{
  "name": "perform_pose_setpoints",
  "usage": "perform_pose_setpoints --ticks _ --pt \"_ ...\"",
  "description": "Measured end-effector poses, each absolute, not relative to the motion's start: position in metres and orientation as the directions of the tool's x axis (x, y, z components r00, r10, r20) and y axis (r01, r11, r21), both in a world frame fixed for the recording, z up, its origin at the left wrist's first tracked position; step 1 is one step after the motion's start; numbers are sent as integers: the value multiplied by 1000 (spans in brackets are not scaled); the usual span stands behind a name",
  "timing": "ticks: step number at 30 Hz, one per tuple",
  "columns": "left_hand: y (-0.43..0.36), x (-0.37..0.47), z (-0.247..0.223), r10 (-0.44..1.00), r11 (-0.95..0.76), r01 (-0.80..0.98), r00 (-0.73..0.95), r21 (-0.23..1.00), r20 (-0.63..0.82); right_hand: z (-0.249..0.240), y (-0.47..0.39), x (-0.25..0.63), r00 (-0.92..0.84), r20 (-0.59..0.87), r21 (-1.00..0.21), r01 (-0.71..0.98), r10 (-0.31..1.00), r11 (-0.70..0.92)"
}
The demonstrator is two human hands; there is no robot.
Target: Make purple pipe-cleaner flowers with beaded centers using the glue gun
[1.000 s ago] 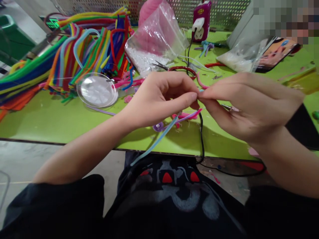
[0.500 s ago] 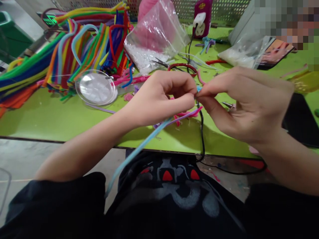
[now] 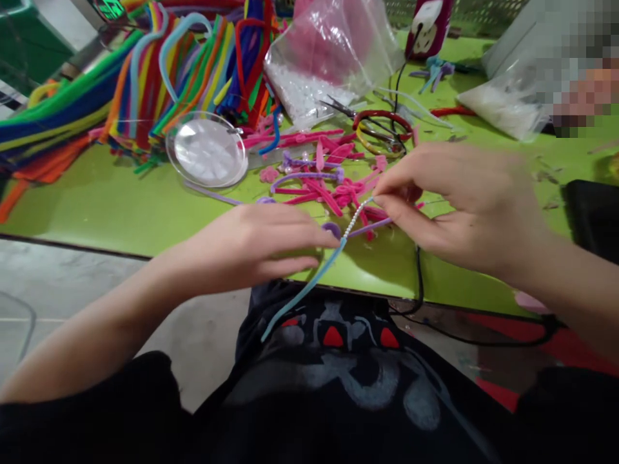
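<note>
A light blue pipe cleaner [image 3: 309, 280] slants over the table's front edge, with a whitish stretch like small beads [image 3: 356, 218] near its upper end. That upper end is pinched between the thumb and forefinger of my right hand [image 3: 464, 212]. My left hand [image 3: 256, 248] has its fingers stretched out, the forefinger tip at the pipe cleaner just below the whitish stretch. Beneath and behind lie pink pipe cleaner pieces [image 3: 333, 200] and a purple piece [image 3: 304, 175]. Scissors [image 3: 382, 132] with red and yellow on the handles rest behind them.
Bundles of coloured pipe cleaners [image 3: 169, 84] fill the back left of the green table [image 3: 97, 200]. A clear round dish [image 3: 210, 151], a bag of white bits [image 3: 309, 84] and a power strip [image 3: 430, 32] stand behind. A black cable [image 3: 418, 277] hangs over the front edge.
My hands have come apart: the left has moved down and left with its fingers straightened, the right stays pinched. The whitish stretch now shows between them, and the view has shifted slightly.
</note>
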State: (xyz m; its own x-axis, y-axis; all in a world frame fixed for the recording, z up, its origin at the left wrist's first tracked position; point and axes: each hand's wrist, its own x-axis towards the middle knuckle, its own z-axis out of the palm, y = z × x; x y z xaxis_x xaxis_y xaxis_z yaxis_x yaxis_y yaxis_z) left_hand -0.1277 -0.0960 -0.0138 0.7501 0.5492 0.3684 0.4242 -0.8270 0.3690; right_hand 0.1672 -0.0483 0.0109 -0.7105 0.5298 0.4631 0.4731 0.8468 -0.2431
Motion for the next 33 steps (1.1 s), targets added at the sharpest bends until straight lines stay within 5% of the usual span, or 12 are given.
perform_pose_setpoints --ticks 5,9,19,28,33 --pt "-110 -137 -32 473 -881 402 724 249 503 -2 -43 143 -762 384 -227 470 522 853" --pt "-87 -144 -22 433 -896 424 765 134 477 -12 -43 136 -768 293 -222 524 569 822" --pt "-39 -135 -16 238 -958 152 894 242 379 -14 -59 145 -803 219 -77 553 555 830" --pt "-42 -124 -24 280 -937 169 885 304 372 -19 -67 147 -808 317 78 545 497 835" --pt "-46 -114 -22 392 -880 258 869 399 303 -18 -70 151 -820 263 25 533 509 846"
